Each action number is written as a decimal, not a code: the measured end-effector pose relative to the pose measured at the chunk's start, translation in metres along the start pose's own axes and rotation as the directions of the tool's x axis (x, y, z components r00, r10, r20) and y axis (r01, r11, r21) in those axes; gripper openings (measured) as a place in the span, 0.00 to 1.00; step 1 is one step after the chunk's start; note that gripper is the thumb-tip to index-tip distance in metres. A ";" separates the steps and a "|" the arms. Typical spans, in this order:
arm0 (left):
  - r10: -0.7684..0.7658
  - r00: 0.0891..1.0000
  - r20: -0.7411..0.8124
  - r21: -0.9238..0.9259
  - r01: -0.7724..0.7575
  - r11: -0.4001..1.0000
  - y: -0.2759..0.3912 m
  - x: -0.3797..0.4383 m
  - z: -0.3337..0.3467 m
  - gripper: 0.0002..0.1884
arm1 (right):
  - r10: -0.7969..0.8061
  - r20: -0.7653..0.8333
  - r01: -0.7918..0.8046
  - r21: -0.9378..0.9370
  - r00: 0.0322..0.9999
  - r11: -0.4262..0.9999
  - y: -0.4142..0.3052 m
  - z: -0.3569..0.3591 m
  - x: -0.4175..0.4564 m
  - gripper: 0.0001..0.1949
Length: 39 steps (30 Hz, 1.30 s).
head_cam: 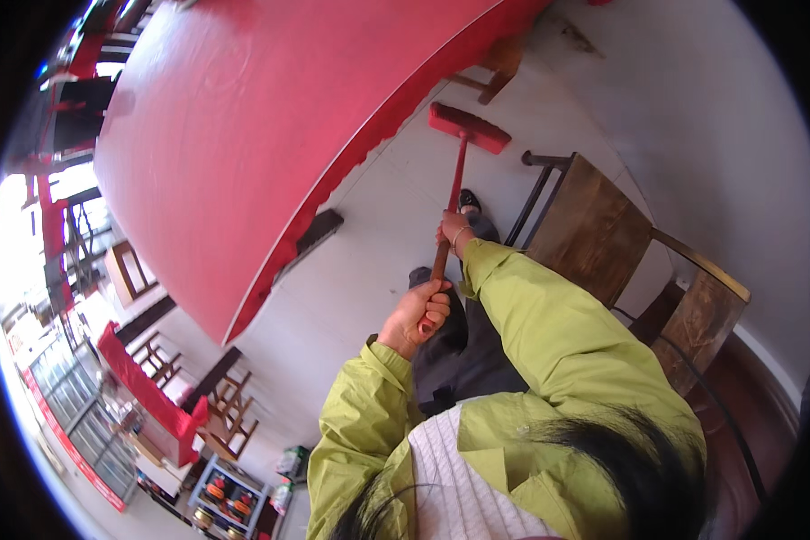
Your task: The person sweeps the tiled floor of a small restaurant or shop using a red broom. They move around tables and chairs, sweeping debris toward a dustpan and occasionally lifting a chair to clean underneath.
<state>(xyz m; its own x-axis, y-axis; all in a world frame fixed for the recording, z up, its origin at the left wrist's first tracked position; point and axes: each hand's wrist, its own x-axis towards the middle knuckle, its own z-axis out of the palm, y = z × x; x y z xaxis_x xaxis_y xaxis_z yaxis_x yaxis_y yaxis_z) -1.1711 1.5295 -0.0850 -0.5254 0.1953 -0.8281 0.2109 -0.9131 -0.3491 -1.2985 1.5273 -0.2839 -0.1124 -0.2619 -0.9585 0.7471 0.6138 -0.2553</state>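
Note:
A push broom has a red head with dark red bristles (469, 128), which rests on the pale floor (378, 223) ahead of my feet. Its long handle (458, 177) slopes back towards my body. Around the handle's end my left hand (418, 314) is closed, near my waist. Farther down the same handle grips my right hand (453, 228), with a thin bracelet at the wrist. Just beyond that hand shows a dark shoe (470, 200), and my other foot is partly behind the handle.
A large table with a red cover (263, 135) fills the left and top. Close on my right stands a wooden chair-like piece (590, 229) with dark metal bars, near the white wall (722, 169). A wooden stool leg (496, 84) shows past the broom head. Stools (233, 412) stand lower left.

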 end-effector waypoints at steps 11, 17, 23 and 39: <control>0.198 0.980 0.002 -0.101 -0.197 0.975 -0.086 -0.106 -0.077 0.09 | 0.074 0.095 -0.032 -0.382 0.993 0.923 0.095 0.071 -0.119 0.14; 0.220 0.972 0.086 0.230 -0.234 0.945 -0.029 0.017 -0.064 0.12 | -0.178 0.022 0.171 -0.416 0.984 0.893 0.022 0.034 -0.003 0.13; 0.211 0.968 0.134 0.259 -0.239 0.936 0.021 0.114 -0.016 0.14 | -0.392 0.040 0.308 -0.694 0.919 0.651 -0.065 0.006 0.076 0.16; 0.503 0.853 -0.142 0.531 -0.363 0.765 -0.036 0.112 -0.070 0.09 | -0.129 -0.003 0.091 -0.697 0.992 0.712 0.023 -0.003 0.071 0.19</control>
<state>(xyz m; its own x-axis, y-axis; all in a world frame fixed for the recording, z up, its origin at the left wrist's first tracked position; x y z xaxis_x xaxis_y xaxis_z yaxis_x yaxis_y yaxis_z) -1.1800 1.6097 -0.1956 -0.2247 -0.2417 -0.9440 -0.0861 -0.9600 0.2663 -1.2917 1.5252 -0.3578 -0.2101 -0.3368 -0.9178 0.0649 0.9319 -0.3568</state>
